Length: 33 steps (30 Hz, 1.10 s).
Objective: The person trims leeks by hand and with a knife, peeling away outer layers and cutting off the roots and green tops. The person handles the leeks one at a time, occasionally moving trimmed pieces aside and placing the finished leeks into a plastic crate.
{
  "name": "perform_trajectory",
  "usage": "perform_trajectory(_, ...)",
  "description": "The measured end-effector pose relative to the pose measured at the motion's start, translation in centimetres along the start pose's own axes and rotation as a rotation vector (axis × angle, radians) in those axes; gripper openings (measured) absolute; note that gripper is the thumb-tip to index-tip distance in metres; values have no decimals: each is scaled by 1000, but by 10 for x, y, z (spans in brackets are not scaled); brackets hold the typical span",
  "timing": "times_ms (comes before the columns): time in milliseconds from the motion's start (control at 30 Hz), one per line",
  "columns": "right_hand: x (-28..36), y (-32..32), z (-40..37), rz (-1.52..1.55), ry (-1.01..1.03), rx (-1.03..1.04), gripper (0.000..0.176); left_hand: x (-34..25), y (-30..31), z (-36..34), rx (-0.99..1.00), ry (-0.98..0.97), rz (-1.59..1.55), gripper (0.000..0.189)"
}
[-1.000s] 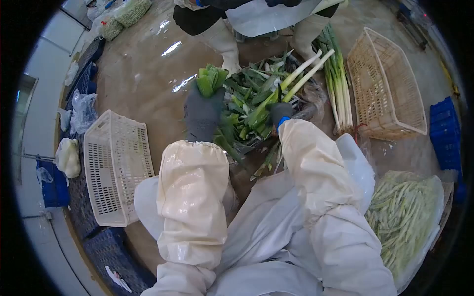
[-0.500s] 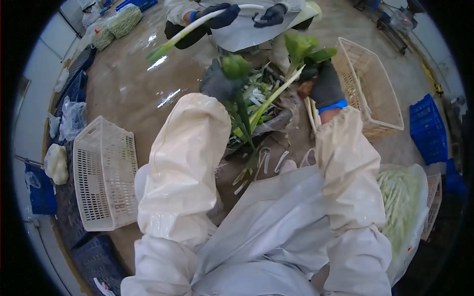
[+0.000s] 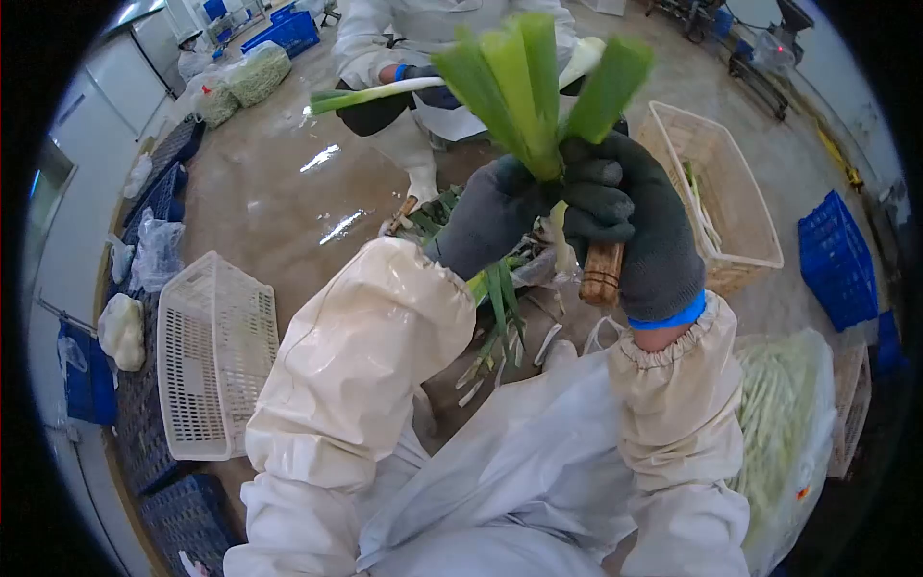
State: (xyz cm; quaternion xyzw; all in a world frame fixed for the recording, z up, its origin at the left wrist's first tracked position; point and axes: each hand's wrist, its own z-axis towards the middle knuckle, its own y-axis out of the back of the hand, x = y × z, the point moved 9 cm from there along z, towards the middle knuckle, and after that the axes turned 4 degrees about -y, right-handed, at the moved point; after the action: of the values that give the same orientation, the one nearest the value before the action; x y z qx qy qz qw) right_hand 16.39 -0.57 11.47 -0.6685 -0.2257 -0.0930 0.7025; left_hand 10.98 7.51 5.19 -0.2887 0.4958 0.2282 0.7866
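Note:
A leek (image 3: 538,106) stands upright in front of me, its cut green leaves spread at the top. My left hand (image 3: 495,216), in a dark grey glove, is closed around the leek from the left. My gloved right hand (image 3: 644,226) is folded around a wooden-handled knife (image 3: 603,274), with its fingers against the leek's right side. Only the handle shows below the fist; the blade is hidden. Beneath my hands lies a pile of leek leaves (image 3: 500,293) and trimmings, partly covered by my left sleeve.
Opposite sits a person in white (image 3: 413,34), holding another leek (image 3: 375,94). A white crate (image 3: 216,361) stands left, and a cream crate (image 3: 726,183) with leek stalks stands right. A bag of pale stalks (image 3: 784,423) lies by my right arm. The floor (image 3: 260,192) is wet.
My hands have come together and lifted closer to the camera. The leek has gone from slanting over the pile to upright between them. My view has tilted up slightly.

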Motion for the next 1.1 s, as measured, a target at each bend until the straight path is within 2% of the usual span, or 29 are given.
perform_trajectory(67, 6, -11, -4, -140, 61, -39, 20, -32, -4, -13, -66, -90, 85, 27)
perform_trajectory(133, 19, -17, -9, -372, 177, -142, 20, -51, 2, -25, -120, 22, 145, 32)
perform_trajectory(167, 31, -17, -13, -637, 314, -215, 21, -55, 8, -31, -149, 78, 176, 35)
perform_trajectory(233, 49, -23, -21, -1163, 594, -358, 22, -54, 21, -41, -228, 80, 36, 35)
perform_trajectory(300, 45, -7, -8, -1018, 473, -388, 28, -45, 38, -48, -272, 111, -42, 35)
perform_trajectory(467, 2, 41, 26, -982, 241, -446, 30, 0, 73, -59, -294, 175, -193, 34)
perform_trajectory(633, -27, 64, 57, -1013, 162, -424, 27, 0, 78, -59, -312, 170, -178, 33)
perform_trajectory(667, -29, 61, 64, -1013, 244, -333, 26, 0, 78, -60, -332, 180, -176, 36)
perform_trajectory(767, -42, 54, 67, -1018, 126, -360, 25, -3, 74, -60, -234, 170, -105, 41)
perform_trajectory(967, -54, 56, 83, -1090, 235, -265, 25, -10, 82, -62, -171, 123, 80, 49)
perform_trajectory(1067, -54, 55, 87, -1032, 268, -256, 25, -9, 86, -58, -116, 107, -45, 49)
perform_trajectory(1100, -51, 53, 88, -1107, 300, -267, 25, -7, 88, -56, -102, 116, -101, 49)
